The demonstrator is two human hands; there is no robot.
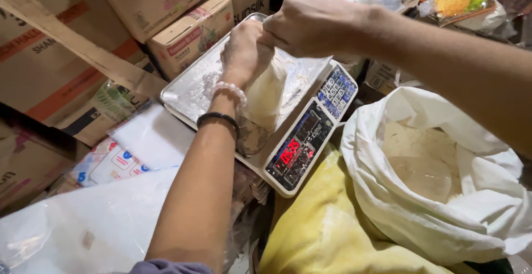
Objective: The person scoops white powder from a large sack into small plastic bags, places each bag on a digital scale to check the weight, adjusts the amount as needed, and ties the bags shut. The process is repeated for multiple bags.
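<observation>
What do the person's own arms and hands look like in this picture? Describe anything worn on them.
Both forearms are bare. The left hand has two bands at its wrist: a bracelet of pale, translucent beads and, just below it, a plain black band. Near the bottom edge, a bit of greyish-purple sleeve shows on the left arm. The right hand shows no rings, watch or sleeve.
</observation>
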